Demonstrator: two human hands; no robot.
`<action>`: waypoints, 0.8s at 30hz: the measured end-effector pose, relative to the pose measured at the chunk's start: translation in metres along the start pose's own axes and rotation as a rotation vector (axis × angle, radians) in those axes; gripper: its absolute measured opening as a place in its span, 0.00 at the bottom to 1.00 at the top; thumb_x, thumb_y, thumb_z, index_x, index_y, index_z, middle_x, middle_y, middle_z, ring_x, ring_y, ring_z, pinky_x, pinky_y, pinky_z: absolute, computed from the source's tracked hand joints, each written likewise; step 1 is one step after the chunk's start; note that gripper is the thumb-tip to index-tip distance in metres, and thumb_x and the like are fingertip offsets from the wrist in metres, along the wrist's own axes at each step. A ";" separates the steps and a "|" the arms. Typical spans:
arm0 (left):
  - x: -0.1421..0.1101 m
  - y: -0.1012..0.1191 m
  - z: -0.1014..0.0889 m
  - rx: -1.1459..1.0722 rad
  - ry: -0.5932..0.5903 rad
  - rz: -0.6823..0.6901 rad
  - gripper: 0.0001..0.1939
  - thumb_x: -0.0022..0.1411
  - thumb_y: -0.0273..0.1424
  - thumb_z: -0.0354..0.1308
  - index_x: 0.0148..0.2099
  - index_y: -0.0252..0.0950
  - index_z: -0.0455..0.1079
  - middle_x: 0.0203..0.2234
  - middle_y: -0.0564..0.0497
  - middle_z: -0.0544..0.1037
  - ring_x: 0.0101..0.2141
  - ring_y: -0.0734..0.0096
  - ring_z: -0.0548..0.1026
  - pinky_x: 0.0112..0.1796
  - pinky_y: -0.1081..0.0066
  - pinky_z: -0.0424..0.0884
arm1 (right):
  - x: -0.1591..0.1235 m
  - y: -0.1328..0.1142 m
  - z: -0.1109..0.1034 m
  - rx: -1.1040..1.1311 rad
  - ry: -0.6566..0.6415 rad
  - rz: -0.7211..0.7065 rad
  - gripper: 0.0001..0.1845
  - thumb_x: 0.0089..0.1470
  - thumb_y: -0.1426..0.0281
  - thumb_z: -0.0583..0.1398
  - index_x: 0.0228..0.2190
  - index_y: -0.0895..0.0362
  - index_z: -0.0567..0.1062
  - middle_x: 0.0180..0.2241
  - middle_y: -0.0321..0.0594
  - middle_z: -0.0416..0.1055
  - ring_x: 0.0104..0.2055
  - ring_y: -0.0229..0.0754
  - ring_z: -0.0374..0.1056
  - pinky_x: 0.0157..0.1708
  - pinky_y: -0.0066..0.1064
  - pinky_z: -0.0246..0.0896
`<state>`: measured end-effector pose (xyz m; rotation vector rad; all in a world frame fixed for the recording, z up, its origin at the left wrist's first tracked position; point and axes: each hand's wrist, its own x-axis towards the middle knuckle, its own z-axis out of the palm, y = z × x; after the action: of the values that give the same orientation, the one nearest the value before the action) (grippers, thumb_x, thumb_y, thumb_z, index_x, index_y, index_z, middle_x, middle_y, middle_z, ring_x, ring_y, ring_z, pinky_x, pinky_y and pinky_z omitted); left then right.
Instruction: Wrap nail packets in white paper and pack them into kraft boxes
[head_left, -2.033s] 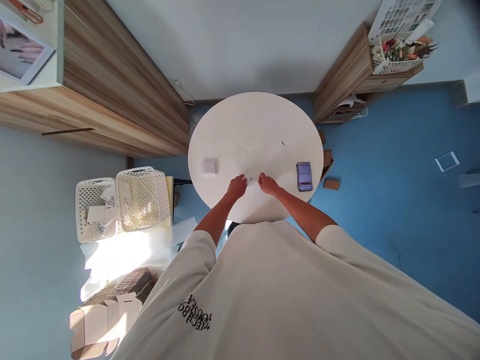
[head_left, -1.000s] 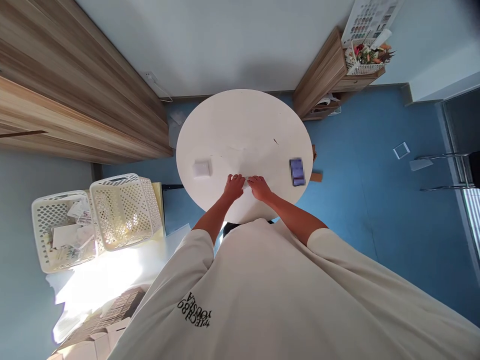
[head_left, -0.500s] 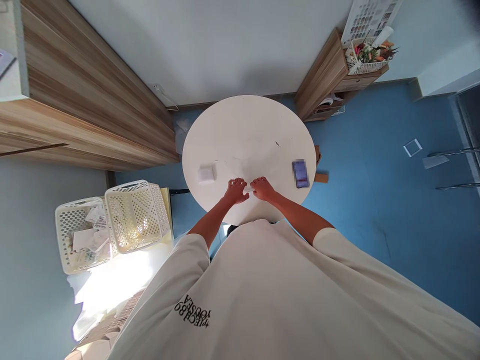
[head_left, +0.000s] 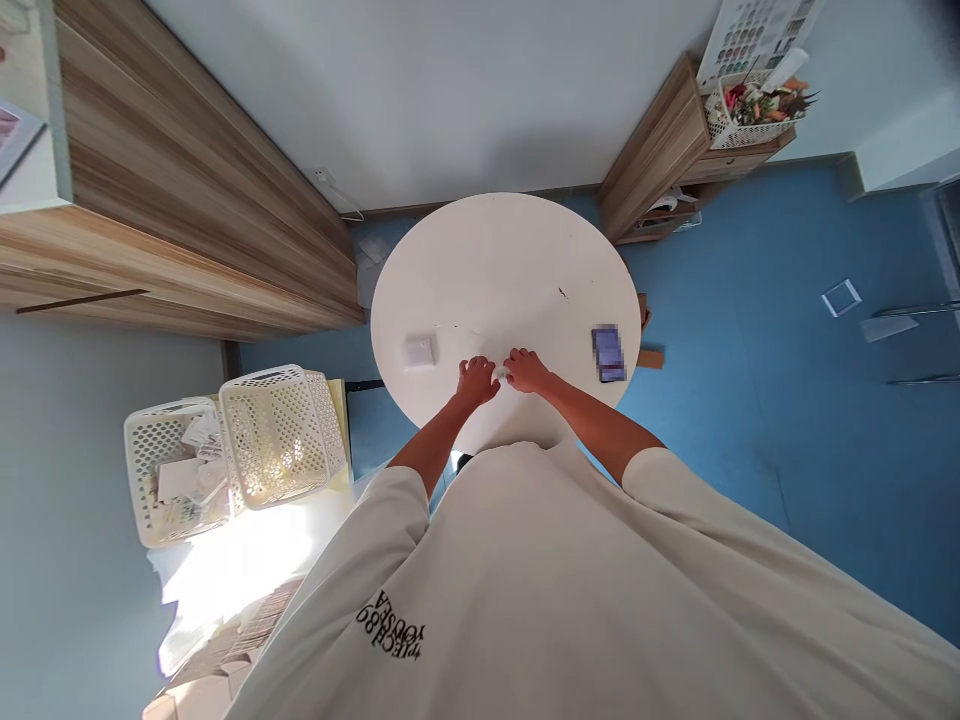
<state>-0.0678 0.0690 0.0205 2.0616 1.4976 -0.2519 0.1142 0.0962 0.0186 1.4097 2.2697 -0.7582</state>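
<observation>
Close to the near edge of the round white table [head_left: 502, 260], my left hand [head_left: 478, 380] and my right hand [head_left: 526, 370] are close together. Between their fingertips is a small whitish, partly see-through piece [head_left: 501, 373], too small to name. The fingers of both hands curl over it, and most of it is hidden. To the left of my left hand lies a flat white square stack or packet [head_left: 418, 351]. A phone with a blurred purple screen [head_left: 608, 353] lies at the table's right side.
White perforated baskets stand at the left, one with papers [head_left: 180, 480], the other [head_left: 281, 440] beside it. A tall wooden cabinet [head_left: 247, 180] rises at the left. A wooden side cabinet [head_left: 660, 150] with a basket of flowers [head_left: 761, 108] stands back right.
The small whitish piece between my hands looks shorter and more bunched than before. My hands stay in nearly the same place on the table; the whole view has shifted slightly.
</observation>
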 end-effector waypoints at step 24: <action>0.002 0.022 0.020 0.036 0.163 0.125 0.29 0.66 0.22 0.50 0.69 0.36 0.66 0.70 0.34 0.64 0.70 0.48 0.61 0.67 0.48 0.54 | -0.029 0.024 0.046 0.470 0.317 0.625 0.24 0.66 0.60 0.56 0.60 0.55 0.65 0.62 0.54 0.65 0.63 0.57 0.61 0.60 0.47 0.54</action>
<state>-0.0435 0.0548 0.0105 2.2409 1.4594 -0.0639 0.1494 0.0562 -0.0081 2.4418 1.7131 -0.9258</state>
